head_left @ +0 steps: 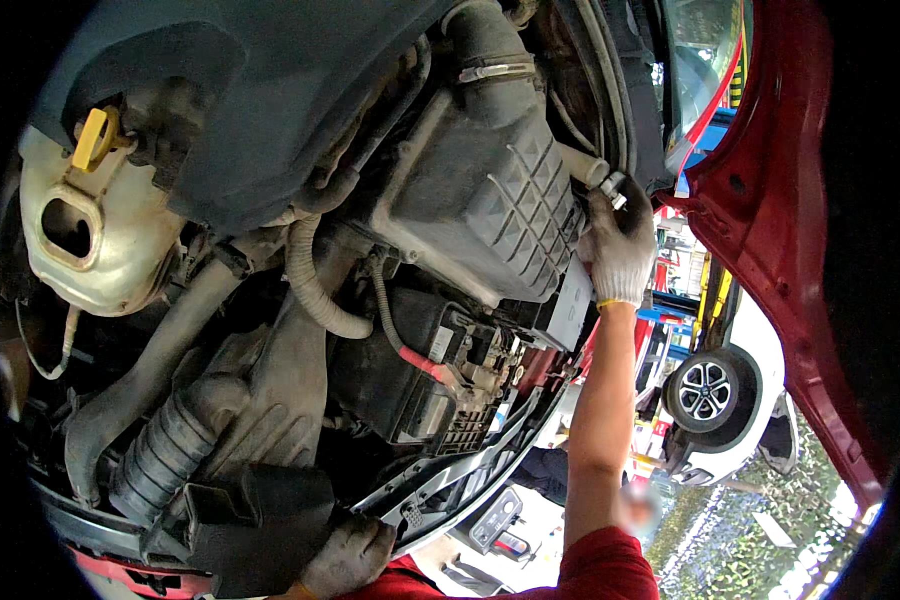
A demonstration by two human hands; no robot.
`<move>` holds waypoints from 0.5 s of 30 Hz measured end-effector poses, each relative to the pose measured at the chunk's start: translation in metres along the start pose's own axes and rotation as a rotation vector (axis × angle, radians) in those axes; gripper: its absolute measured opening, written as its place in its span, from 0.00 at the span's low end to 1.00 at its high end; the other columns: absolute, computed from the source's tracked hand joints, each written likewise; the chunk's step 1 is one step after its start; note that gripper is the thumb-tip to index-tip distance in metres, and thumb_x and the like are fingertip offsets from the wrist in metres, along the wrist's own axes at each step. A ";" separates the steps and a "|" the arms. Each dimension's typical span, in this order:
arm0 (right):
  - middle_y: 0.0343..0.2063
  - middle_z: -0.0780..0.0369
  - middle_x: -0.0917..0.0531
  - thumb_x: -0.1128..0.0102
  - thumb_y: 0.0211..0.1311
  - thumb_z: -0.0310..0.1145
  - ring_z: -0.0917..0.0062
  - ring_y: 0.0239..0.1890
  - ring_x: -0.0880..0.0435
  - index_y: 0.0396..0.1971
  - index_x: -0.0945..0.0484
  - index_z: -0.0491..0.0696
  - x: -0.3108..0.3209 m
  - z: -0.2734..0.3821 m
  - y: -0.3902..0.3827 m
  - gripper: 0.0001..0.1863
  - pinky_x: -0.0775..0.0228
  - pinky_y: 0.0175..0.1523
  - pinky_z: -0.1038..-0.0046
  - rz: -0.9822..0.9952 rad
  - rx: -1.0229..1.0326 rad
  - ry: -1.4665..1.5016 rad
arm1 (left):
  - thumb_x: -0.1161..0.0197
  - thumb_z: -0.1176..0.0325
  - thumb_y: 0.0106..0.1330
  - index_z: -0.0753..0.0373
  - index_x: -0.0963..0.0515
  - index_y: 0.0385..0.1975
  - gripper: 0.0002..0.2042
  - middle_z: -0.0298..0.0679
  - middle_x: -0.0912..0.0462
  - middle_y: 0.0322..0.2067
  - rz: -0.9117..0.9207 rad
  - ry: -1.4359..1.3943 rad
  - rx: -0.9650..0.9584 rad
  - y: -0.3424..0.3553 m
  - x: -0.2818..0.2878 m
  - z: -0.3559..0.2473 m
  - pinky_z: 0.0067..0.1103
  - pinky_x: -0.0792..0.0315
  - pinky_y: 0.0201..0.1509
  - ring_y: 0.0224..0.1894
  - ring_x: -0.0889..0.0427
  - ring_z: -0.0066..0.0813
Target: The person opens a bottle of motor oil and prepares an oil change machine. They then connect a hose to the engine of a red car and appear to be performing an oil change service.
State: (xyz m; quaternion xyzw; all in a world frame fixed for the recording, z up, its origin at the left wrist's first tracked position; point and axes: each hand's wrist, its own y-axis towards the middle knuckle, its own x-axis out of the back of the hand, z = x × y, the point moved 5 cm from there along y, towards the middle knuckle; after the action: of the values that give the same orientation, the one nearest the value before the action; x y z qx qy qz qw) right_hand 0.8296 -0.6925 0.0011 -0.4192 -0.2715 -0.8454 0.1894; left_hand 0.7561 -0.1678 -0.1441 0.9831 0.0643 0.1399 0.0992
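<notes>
My right hand (pixel 622 238), in a white knit glove with dark fingertips, reaches beyond the black ribbed air filter box (pixel 505 190). Its fingers are closed on a small white and silver piece (pixel 615 190), too small to name surely. Right beside that piece is the end of a beige tube (pixel 583 165). My left hand (pixel 352 556), in a soiled grey glove, lies low at the car's front edge, against a black plastic duct box (pixel 260 530). Its fingers are curled, and what they grip, if anything, is hidden.
A car battery (pixel 420 350) with a red-sleeved cable sits below the filter box. At left are a pale metal cover (pixel 95 240), a yellow dipstick handle (pixel 95 138) and a ribbed intake hose (pixel 165 465). The raised red hood (pixel 770 200) stands right; a white car (pixel 745 400) is behind.
</notes>
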 end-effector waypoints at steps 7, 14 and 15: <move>0.46 0.49 0.10 0.25 0.66 0.50 0.58 0.47 0.10 0.64 0.19 0.47 -0.002 0.022 0.014 0.32 0.21 0.53 0.62 0.064 0.115 -0.460 | 0.32 0.67 0.65 0.63 0.19 0.37 0.08 0.40 0.19 0.32 0.116 -0.079 0.048 -0.001 -0.003 0.003 0.35 0.20 0.40 0.36 0.17 0.37; 0.55 0.55 0.11 0.28 0.70 0.48 0.77 0.50 0.13 0.69 0.23 0.44 -0.012 0.061 0.018 0.34 0.22 0.56 0.72 0.233 -0.081 -0.690 | 0.31 0.67 0.64 0.60 0.23 0.30 0.07 0.37 0.26 0.26 -0.171 0.163 -0.171 0.012 0.009 -0.006 0.32 0.23 0.33 0.29 0.21 0.37; 0.55 0.55 0.11 0.28 0.70 0.47 0.77 0.50 0.13 0.69 0.24 0.44 -0.011 0.057 0.019 0.34 0.22 0.55 0.73 0.241 -0.096 -0.649 | 0.31 0.67 0.64 0.60 0.23 0.29 0.07 0.37 0.26 0.26 -0.103 0.055 -0.098 0.009 0.000 -0.001 0.32 0.23 0.34 0.30 0.21 0.37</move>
State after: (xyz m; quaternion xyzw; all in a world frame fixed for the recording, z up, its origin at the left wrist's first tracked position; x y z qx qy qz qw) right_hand 0.8811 -0.6712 0.0267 -0.7038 -0.2259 -0.6513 0.1718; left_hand 0.7567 -0.1760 -0.1415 0.9682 0.1106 0.1645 0.1524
